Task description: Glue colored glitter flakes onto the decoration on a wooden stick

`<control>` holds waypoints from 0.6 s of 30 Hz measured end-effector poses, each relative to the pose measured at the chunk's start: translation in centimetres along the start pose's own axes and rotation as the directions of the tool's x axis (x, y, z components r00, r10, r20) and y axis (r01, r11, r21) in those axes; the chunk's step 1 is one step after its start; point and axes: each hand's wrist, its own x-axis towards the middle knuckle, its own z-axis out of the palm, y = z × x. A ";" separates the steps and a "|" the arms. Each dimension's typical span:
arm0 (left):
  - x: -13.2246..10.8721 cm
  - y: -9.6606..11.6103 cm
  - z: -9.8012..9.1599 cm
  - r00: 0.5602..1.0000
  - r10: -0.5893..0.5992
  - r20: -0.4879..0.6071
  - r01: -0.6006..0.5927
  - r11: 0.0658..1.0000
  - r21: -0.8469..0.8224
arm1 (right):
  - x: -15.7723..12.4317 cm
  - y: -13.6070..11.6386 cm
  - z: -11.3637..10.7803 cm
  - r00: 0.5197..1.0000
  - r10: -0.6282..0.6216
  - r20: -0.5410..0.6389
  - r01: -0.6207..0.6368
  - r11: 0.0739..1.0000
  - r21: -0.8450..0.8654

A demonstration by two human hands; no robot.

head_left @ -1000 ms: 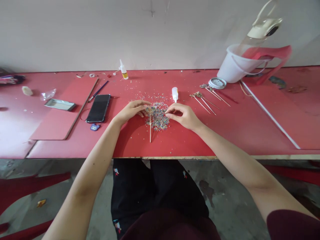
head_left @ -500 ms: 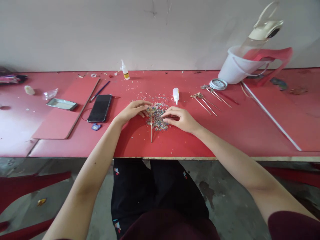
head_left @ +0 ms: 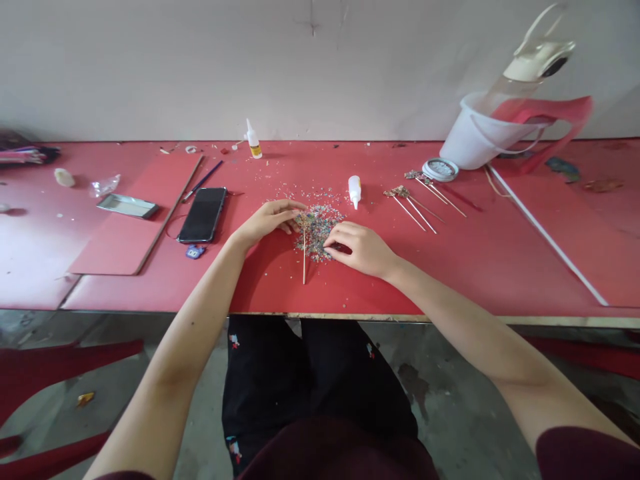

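Observation:
A thin pale stick [head_left: 304, 260] lies on the red table, its upper end covered with small coloured chips. My left hand [head_left: 273, 219] curves in from the left, its fingertips at the edge of that covered end, apparently pinching it. Around and beneath it spreads a loose pile of tiny multicoloured chips [head_left: 323, 223]. At the pile's right side, my right hand [head_left: 363, 248] is closed in a pinch, fingertips down among the chips. A dark sliver shows between thumb and fingers, too small to make out.
Beyond the pile lies a white bottle [head_left: 355, 192]; a glue bottle [head_left: 254, 141] stands near the wall. Chip-topped sticks [head_left: 415, 212] lie to the right, before a white bucket [head_left: 467, 137]. Leftward are a phone [head_left: 203, 215], a pen [head_left: 203, 181] and a shallow tray [head_left: 127, 206].
My right hand has lowered slightly toward the near side of the pile, its fingers curling more. My left hand and the stick stay together. The whole view has shifted a little.

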 end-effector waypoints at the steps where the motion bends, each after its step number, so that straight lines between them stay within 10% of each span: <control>1: 0.0 0.0 0.0 1.000 0.000 0.002 0.000 1.000 0.000 | 0.0 0.0 0.0 1.000 -0.008 -0.001 0.008 1.000 0.009; 18: 0.2 0.0 0.0 1.000 -0.008 -0.005 0.007 1.000 -0.014 | 0.0 -0.8 0.8 0.998 -0.054 0.013 0.055 0.998 -0.033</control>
